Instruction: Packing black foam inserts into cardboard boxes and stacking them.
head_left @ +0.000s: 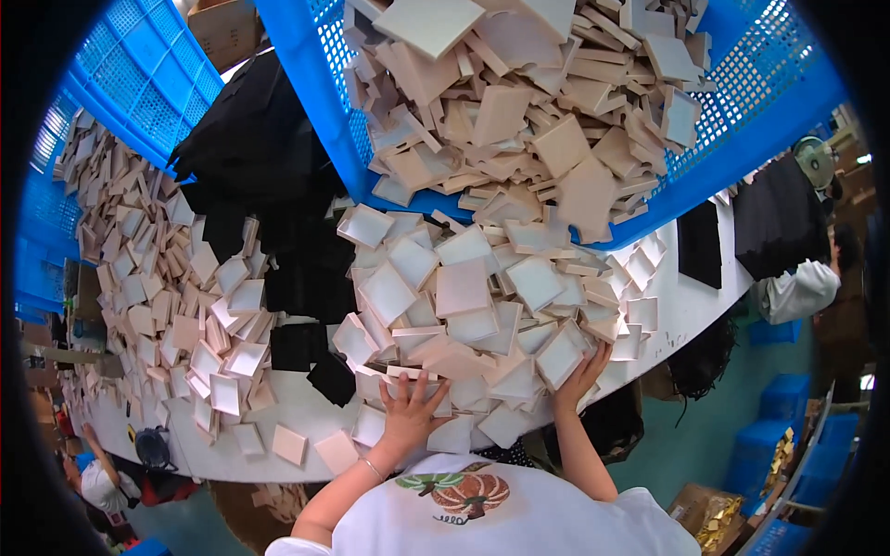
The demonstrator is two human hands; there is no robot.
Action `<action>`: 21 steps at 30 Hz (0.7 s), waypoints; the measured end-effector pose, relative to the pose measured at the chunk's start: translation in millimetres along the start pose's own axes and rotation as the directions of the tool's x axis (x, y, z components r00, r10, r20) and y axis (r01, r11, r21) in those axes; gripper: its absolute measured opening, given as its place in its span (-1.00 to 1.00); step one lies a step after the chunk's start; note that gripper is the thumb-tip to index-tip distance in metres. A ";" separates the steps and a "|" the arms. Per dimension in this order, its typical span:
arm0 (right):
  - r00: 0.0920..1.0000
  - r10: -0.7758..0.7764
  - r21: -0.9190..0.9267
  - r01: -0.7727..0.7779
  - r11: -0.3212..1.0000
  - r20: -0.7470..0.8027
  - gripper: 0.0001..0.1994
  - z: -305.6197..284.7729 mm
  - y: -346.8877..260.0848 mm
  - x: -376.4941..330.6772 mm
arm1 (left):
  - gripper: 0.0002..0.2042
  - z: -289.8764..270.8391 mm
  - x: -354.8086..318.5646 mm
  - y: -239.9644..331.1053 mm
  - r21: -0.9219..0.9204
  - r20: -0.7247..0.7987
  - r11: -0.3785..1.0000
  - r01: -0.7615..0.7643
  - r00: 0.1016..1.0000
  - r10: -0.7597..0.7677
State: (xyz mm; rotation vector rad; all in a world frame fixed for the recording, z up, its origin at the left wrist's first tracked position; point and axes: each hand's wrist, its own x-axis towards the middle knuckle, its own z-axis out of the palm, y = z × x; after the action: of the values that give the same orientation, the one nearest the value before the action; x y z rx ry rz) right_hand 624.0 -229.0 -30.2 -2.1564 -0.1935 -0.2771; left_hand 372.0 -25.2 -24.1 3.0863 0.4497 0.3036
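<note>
On my feed, a white table [681,320] crosses the frame. The blue crate [322,111] at the upper middle is well filled with shallow pale box trays [501,116]. Below it, mid-frame, lies a loose heap [464,287] of the same; a second heap [139,287] covers the left. I see no neat stacks among them, so I judge little is done and most is left. The left hand [408,417] rests on the middle heap's near edge, fingers spread apart. The right hand [577,380] touches a tilted tray [560,356] at lower right of centre; I can't tell whether it grips.
</note>
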 end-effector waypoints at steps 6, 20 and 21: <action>0.987 -0.102 0.106 0.115 0.988 -0.124 -0.47 29.9 0.2 -13.1 | -0.19 -13.2 7.1 5.3 -0.177 -0.045 0.981 0.079 0.995 -0.088; 0.989 0.117 0.709 -0.019 0.705 -0.089 -0.41 1.8 -7.6 -22.8 | -0.16 -54.8 -97.6 13.2 -0.281 -0.077 0.956 0.078 0.992 -0.104; 0.992 0.118 0.711 -0.053 0.701 -0.043 -0.43 -9.0 -10.2 -31.5 | -0.16 -52.5 -112.5 9.0 -0.229 -0.107 0.966 0.117 0.984 -0.144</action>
State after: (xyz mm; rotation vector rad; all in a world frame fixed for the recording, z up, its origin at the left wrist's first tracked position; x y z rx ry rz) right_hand 590.1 -231.8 -25.7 -1.3652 -0.1203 -0.1939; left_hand 258.7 -66.8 6.4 2.8160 0.5768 0.5060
